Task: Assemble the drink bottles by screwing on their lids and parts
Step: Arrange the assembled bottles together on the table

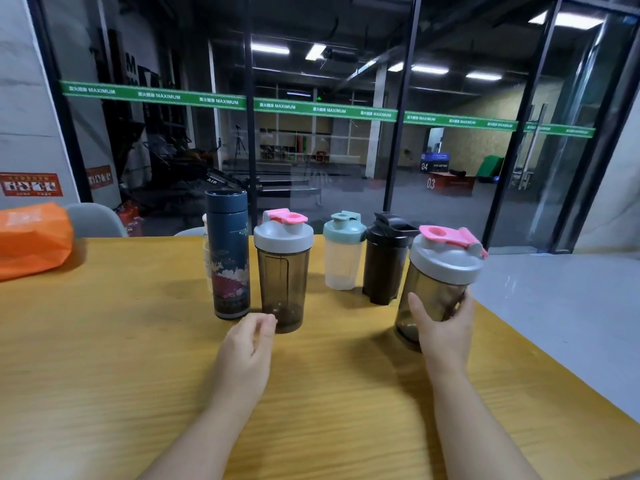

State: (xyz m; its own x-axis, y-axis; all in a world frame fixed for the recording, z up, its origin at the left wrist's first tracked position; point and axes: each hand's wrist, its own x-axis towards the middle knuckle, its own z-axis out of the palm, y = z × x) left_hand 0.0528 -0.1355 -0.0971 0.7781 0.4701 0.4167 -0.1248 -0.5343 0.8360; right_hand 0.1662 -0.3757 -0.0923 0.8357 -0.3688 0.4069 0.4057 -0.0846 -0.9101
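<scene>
Right hand (pixel 446 327) grips the lower body of a smoky translucent shaker bottle with grey lid and pink flip cap (pixel 437 282), thumb in front, fingers wrapped behind; the bottle tilts near the wooden tabletop's (pixel 104 341) right edge. Left hand (pixel 247 344) hangs loosely curled, holding nothing, just beside a second matching shaker (pixel 283 271) standing upright.

Gym: glass wall (pixel 346 150) with "MAXIMUM" strip, numbered plyo box (pixel 450 183), exercise machines (pixel 166 157) beyond
</scene>
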